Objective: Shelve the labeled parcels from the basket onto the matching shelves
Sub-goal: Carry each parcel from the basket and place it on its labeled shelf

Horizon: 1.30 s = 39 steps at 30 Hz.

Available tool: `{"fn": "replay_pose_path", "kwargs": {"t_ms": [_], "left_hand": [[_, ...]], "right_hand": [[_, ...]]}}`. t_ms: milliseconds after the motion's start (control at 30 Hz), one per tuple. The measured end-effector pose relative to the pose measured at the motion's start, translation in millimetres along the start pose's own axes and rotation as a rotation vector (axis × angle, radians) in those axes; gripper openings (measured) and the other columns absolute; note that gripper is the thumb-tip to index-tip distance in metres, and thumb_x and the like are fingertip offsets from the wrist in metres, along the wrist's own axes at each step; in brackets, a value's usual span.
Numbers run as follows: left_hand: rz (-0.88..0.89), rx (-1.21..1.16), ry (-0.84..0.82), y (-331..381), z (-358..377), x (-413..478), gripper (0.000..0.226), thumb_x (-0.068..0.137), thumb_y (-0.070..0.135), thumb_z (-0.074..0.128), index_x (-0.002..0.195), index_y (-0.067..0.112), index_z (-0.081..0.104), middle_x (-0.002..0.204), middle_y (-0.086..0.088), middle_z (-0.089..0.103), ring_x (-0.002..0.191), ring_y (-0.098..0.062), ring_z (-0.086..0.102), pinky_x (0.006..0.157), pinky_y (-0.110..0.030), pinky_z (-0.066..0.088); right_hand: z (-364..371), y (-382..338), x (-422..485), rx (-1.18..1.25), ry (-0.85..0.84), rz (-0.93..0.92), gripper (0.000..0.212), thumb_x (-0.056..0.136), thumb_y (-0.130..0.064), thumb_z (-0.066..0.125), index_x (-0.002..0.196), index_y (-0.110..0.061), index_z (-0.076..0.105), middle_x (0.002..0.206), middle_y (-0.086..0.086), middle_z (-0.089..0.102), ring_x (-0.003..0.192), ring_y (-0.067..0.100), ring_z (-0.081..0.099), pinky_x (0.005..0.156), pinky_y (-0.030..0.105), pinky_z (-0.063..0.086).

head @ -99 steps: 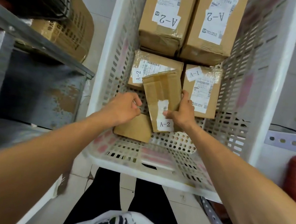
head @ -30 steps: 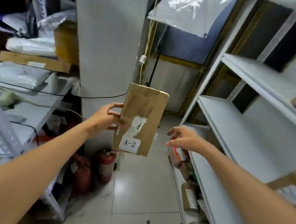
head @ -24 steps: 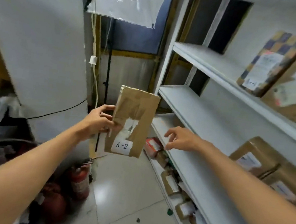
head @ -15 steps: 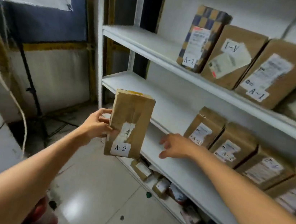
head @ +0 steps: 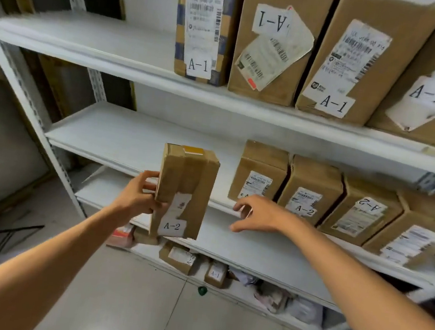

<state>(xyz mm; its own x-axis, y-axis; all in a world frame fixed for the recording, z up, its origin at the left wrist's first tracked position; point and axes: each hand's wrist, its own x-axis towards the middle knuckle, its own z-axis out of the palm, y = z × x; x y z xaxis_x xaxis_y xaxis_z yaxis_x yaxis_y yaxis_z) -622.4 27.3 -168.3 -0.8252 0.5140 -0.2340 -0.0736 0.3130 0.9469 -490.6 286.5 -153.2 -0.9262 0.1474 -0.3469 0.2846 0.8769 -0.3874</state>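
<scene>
On the left of the white rack, the middle shelf (head: 115,134) lies bare, and that gap looks like the reason the person stands here. In front of it the left hand (head: 137,196) holds the parcel (head: 186,185) upright by its left edge. Its fingers (head: 150,176) are wrapped round the side, so the face with the A-2 label (head: 171,226) is turned toward the camera and can be checked against the shelf. The parcel is in the air, not yet on any board, just left of the row of A-2 boxes (head: 309,196) standing on that same shelf. Between the two, the right hand (head: 262,215) hovers empty with its fingers (head: 241,205) spread and loosely bent, probably ready to steady the parcel or nudge the nearest box aside. Above, the A-1 boxes (head: 338,56) line the upper shelf (head: 89,37), so this parcel does not belong there.
</scene>
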Motion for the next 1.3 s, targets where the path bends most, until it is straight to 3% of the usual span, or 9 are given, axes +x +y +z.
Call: {"fn": "replay_pose_path", "kwargs": {"t_ms": [133, 267, 433, 600, 800, 1100, 1200, 1300], "left_hand": [[-0.007, -0.072, -0.068, 1.6, 0.3, 50.8, 0.089, 0.039, 0.016, 0.077, 0.123, 0.018, 0.047, 0.107, -0.011, 0.06, 0.097, -0.029, 0.061, 0.074, -0.042, 0.054], [0.003, -0.13, -0.122, -6.6, 0.4, 115.0, 0.067, 0.07, -0.015, 0.07, 0.126, 0.014, 0.045, 0.112, -0.015, 0.056, 0.102, -0.033, 0.059, 0.068, -0.037, 0.052], [0.025, -0.05, -0.19, -11.8, 7.8, 182.6, 0.065, 0.076, -0.016, 0.065, 0.13, 0.014, 0.042, 0.111, -0.009, 0.056, 0.098, -0.025, 0.059, 0.066, -0.031, 0.054], [0.115, 0.026, -0.241, -15.9, 21.7, 229.8, 0.065, 0.075, -0.014, 0.067, 0.127, 0.018, 0.045, 0.118, -0.006, 0.054, 0.108, -0.024, 0.054, 0.081, -0.037, 0.052], [0.085, -0.025, -0.275, -34.9, 40.4, 247.9, 0.07, 0.073, -0.017, 0.067, 0.127, 0.02, 0.042, 0.122, -0.008, 0.053, 0.118, -0.031, 0.053, 0.089, -0.048, 0.054], [0.088, -0.055, -0.286, -38.4, 56.6, 256.6, 0.077, 0.077, -0.013, 0.067, 0.138, 0.022, 0.037, 0.141, -0.011, 0.045, 0.13, -0.03, 0.044, 0.098, -0.047, 0.047], [0.077, -0.026, -0.294, -41.2, 52.2, 249.8, 0.091, 0.076, -0.011, 0.069, 0.148, 0.027, 0.027, 0.151, -0.011, 0.034, 0.138, -0.032, 0.034, 0.104, -0.055, 0.042], [0.056, 0.055, -0.219, -39.3, 38.4, 235.5, 0.093, 0.074, -0.01, 0.073, 0.148, 0.022, 0.028, 0.151, -0.012, 0.034, 0.138, -0.03, 0.034, 0.101, -0.048, 0.046]], "right_hand": [[1.9, 10.4, 15.0, 0.106, 0.008, 0.074, 0.059, 0.073, -0.046, 0.077, 0.124, -0.021, 0.059, 0.105, -0.004, 0.062, 0.094, 0.01, 0.06, 0.088, 0.031, 0.051], [6.3, 18.0, 25.2, 0.128, -0.043, 0.17, 0.064, 0.07, -0.052, 0.077, 0.124, -0.024, 0.058, 0.107, -0.006, 0.06, 0.094, 0.008, 0.06, 0.089, 0.034, 0.052], [3.1, 15.9, 42.7, 0.192, -0.024, 0.274, 0.065, 0.07, -0.052, 0.078, 0.125, -0.024, 0.058, 0.105, -0.007, 0.059, 0.093, 0.007, 0.059, 0.087, 0.031, 0.051], [6.0, 8.8, 60.6, 0.209, -0.017, 0.295, 0.063, 0.072, -0.051, 0.076, 0.126, -0.025, 0.057, 0.109, -0.008, 0.058, 0.099, 0.007, 0.058, 0.09, 0.03, 0.05], [12.5, 8.0, 78.0, 0.205, -0.069, 0.334, 0.065, 0.071, -0.053, 0.076, 0.126, -0.028, 0.055, 0.108, -0.011, 0.056, 0.099, 0.007, 0.057, 0.09, 0.032, 0.05], [15.8, -10.7, 100.0, 0.207, -0.104, 0.318, 0.061, 0.075, -0.05, 0.073, 0.128, -0.027, 0.055, 0.111, -0.007, 0.057, 0.1, 0.011, 0.058, 0.088, 0.032, 0.05], [19.4, -17.6, 104.5, 0.199, -0.124, 0.305, 0.061, 0.075, -0.049, 0.074, 0.128, -0.025, 0.055, 0.11, -0.006, 0.056, 0.098, 0.012, 0.058, 0.085, 0.03, 0.049], [15.9, -27.0, 107.6, 0.162, -0.152, 0.27, 0.061, 0.076, -0.048, 0.073, 0.129, -0.024, 0.053, 0.113, -0.005, 0.056, 0.099, 0.014, 0.057, 0.085, 0.031, 0.049]]}}
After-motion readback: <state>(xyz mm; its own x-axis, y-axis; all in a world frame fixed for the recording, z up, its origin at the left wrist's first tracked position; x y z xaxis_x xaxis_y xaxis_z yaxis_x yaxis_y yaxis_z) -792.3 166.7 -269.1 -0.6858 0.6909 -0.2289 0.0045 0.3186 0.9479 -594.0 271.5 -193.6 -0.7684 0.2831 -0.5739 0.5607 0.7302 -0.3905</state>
